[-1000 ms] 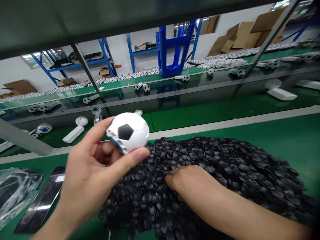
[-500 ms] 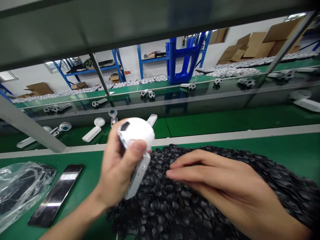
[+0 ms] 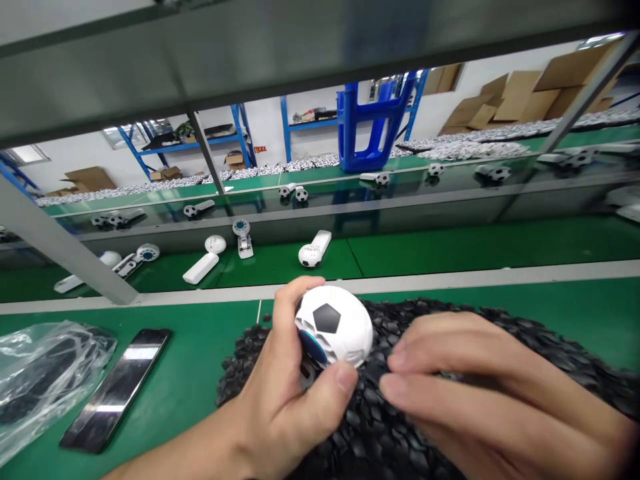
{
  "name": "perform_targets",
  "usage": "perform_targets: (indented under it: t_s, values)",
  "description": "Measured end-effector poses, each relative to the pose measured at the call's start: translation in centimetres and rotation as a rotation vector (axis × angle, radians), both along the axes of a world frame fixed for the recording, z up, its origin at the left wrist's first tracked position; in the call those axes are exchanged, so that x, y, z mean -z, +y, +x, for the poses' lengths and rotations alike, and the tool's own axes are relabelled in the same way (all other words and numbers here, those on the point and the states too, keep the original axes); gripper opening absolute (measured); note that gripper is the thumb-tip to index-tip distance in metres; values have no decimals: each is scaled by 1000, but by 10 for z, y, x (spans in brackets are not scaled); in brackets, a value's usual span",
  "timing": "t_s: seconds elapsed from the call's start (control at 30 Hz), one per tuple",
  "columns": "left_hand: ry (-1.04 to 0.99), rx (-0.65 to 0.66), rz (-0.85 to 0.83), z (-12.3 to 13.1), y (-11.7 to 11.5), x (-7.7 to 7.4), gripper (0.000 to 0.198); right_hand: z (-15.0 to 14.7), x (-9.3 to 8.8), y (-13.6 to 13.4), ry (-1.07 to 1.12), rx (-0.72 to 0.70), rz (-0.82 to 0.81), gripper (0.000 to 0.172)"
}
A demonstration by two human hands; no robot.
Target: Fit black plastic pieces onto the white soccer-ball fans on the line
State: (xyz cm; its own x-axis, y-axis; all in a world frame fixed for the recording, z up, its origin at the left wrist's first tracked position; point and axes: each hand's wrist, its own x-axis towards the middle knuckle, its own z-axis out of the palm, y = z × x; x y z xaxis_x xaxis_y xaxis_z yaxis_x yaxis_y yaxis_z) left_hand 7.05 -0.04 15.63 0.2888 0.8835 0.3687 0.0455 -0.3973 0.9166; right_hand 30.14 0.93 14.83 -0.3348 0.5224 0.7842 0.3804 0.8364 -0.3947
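Note:
My left hand (image 3: 293,393) is closed around a white handheld fan (image 3: 350,323) with a round, football-patterned head. One black pentagon shows on its side, and a blue round part faces left. My palm and fingers hide the fan's handle. Just right of the fan, my right hand (image 3: 480,393) has its thumb and fingertips pinched together on what looks like a small black plastic piece, blurred against the dark heap. Both hands are above a large pile of black plastic pieces (image 3: 425,310) on the green bench.
A phone (image 3: 117,387) and a clear plastic bag (image 3: 50,380) lie on the left. Beyond the metal rail (image 3: 450,275), several white fans, including one fan (image 3: 315,250), rest on the green conveyor. A slanted metal post (image 3: 65,233) stands at left. A blue stool (image 3: 367,127) is farther back.
My left hand has moved right and down and turned the fan, bringing the black pentagon into view. My right hand has shifted slightly right and down, with its fingertips now near the fan head.

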Motion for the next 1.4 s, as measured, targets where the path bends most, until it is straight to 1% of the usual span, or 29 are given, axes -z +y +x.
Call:
perform_targets:
  t_s: [0.1, 0.2, 0.3, 0.37, 0.47, 0.5, 0.57, 0.63, 0.7, 0.73, 0.8, 0.87, 0.93, 1.0, 1.03, 1.1, 1.17, 1.2, 1.23, 1.27, 1.33, 1.37, 1.4]
  values:
    - [45, 50, 40, 0, 0, 2, 55, -5, -17, 4, 104, -118, -209, 30]
    - [87, 51, 20, 1, 1, 1, 55, -11, -21, 5, 246, -146, -427, 28]
    - [55, 82, 6, 5, 2, 1, 48, -15, -14, 6, 368, -161, -631, 33]
    - [30, 73, -4, 9, 3, 1, 47, -17, -9, 7, 424, -232, -722, 44]
    - [68, 42, -39, 11, 2, 1, 52, -20, -6, 11, 461, -362, -963, 61]
    - [84, 48, -57, 10, 1, 0, 52, -20, -8, 11, 457, -388, -1045, 61]
    - [90, 61, -97, 9, 1, -1, 49, -20, -12, 13, 449, -407, -1111, 54]
    - [51, 85, -135, 10, 2, -2, 50, -20, -16, 13, 436, -408, -1079, 50]
    - [-15, 109, -139, 14, 2, -2, 57, -19, -20, 13, 409, -423, -1031, 48]
    - [-38, 100, -139, 18, 1, 0, 60, -19, -20, 12, 395, -424, -1010, 48]
    - [-48, 28, -137, 24, -1, 4, 60, -18, -20, 9, 380, -409, -980, 50]
    - [-39, -39, -128, 29, -4, 7, 56, -19, -19, 5, 372, -375, -961, 51]
    - [-56, -57, -70, 31, -6, 8, 55, -19, -18, 1, 356, -349, -925, 52]
    - [-47, -46, -38, 30, -6, 4, 55, -19, -17, 1, 340, -330, -872, 51]
    - [-34, -36, -53, 29, -6, 0, 55, -17, -18, 2, 328, -322, -852, 50]
    - [-9, 22, -164, 25, -4, -10, 51, -11, -20, 9, 303, -329, -867, 51]
    - [-47, 95, -303, 20, -2, -19, 51, -2, -26, 20, 274, -355, -932, 61]
    - [-85, 112, -353, 18, -1, -22, 51, 2, -28, 25, 216, -352, -947, 66]
    - [-123, 105, -382, 15, 0, -24, 52, 6, -30, 31, 78, -305, -931, 67]
    - [-153, 69, -396, 13, 1, -24, 52, 8, -32, 35, -134, -212, -888, 62]
    - [-182, -43, -391, 9, 3, -21, 52, 9, -29, 41, -636, 54, -769, 37]
    - [-187, -83, -384, 8, 5, -18, 53, 7, -26, 42, -843, 170, -727, 25]
    - [-191, -104, -383, 7, 7, -15, 55, 4, -22, 42, -982, 246, -714, 19]
